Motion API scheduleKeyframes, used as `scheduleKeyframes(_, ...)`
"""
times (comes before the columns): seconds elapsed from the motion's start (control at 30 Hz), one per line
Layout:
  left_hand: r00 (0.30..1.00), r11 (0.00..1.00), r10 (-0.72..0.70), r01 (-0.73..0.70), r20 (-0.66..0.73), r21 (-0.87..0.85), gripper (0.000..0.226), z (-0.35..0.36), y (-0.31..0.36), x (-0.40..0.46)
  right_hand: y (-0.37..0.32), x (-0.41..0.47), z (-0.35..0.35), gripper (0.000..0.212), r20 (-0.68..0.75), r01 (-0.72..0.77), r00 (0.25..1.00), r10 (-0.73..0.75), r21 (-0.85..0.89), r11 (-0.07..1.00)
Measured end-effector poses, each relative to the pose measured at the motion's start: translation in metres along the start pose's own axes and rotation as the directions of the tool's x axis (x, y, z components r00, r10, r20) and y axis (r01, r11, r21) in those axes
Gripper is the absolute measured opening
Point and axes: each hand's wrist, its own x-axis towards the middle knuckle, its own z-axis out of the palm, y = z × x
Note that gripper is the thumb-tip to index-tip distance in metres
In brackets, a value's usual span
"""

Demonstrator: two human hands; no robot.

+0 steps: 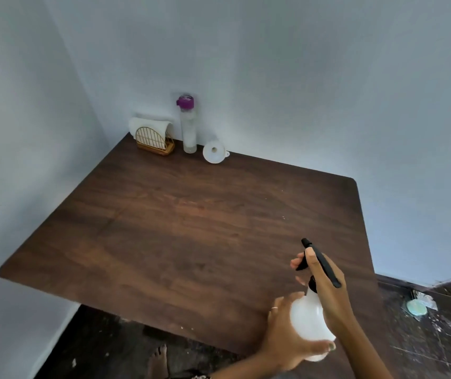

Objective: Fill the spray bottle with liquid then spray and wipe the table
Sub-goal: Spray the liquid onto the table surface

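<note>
Over the table point(164, 228), spray bottle point(310, 321) in both hands' grip.

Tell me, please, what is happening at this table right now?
A person holds a white spray bottle over the near right part of the wooden table. The left hand cups its body; the right hand grips the black sprayer head, fingers on the trigger. At the far corner stand a napkin holder, a purple-capped bottle and a white funnel.
</note>
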Motion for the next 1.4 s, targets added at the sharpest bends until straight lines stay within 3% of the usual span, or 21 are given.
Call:
scheduleKeyframes(0.13,0.998,0.998,-0.063,0.063,-0.004,-0.006,0.079,0.045,0.003,-0.011,0.008,-0.007,-0.031,0.038,0.066,-0.083,0.994,0.083,0.009,0.996)
scheduleKeyframes(0.27,0.989,0.989,-0.145,0.145,-0.020,0.015,0.100,0.062,0.000,-0.014,0.018,-0.014,-0.032,0.045,0.026,-0.084,0.996,0.085,-0.018,0.996)
scheduleKeyframes(0.4,0.978,0.979,-0.203,0.203,-0.050,0.006,0.086,0.066,0.004,-0.019,0.023,-0.012,-0.023,0.055,0.016,-0.132,0.991,0.133,-0.043,0.990)
scheduleKeyframes(0.57,0.981,0.981,-0.193,0.193,-0.023,0.024,0.079,0.061,0.002,-0.021,0.027,-0.010,-0.027,0.040,-0.027,-0.148,0.989,0.147,-0.043,0.988)
scheduleKeyframes(0.7,0.980,0.975,-0.196,0.191,0.037,0.111,0.058,0.052,0.008,-0.021,0.030,-0.013,-0.023,0.051,-0.121,-0.178,0.978,0.172,-0.042,0.983)
scheduleKeyframes(0.83,0.973,0.975,-0.220,0.217,0.066,0.057,0.045,0.047,0.019,-0.023,0.033,-0.016,-0.020,0.054,-0.206,-0.207,0.957,0.204,0.006,0.978)
scheduleKeyframes(0.9,0.979,0.981,-0.184,0.178,0.088,0.071,0.059,0.051,0.012,-0.026,0.033,-0.017,-0.021,0.051,-0.208,-0.206,0.956,0.205,0.015,0.978)
scheduleKeyframes(0.97,0.977,0.979,-0.196,0.191,0.082,0.067,0.075,0.050,0.006,-0.028,0.031,-0.018,-0.021,0.044,-0.175,-0.202,0.963,0.204,0.028,0.979)
scheduleKeyframes(1.2,0.992,0.989,-0.125,0.123,0.026,0.084,0.096,0.042,0.000,-0.024,0.023,-0.018,-0.025,0.024,0.020,-0.202,0.979,0.202,0.013,0.979)
scheduleKeyframes(1.33,0.992,0.991,-0.121,0.123,-0.043,0.044,0.065,0.036,0.004,-0.026,0.013,-0.016,-0.032,0.022,0.181,-0.183,0.964,0.194,-0.076,0.980)
scheduleKeyframes(1.4,0.992,0.993,-0.105,0.108,-0.066,0.040,0.063,0.032,0.008,-0.025,0.009,-0.015,-0.036,0.028,0.223,-0.152,0.958,0.178,-0.130,0.980)
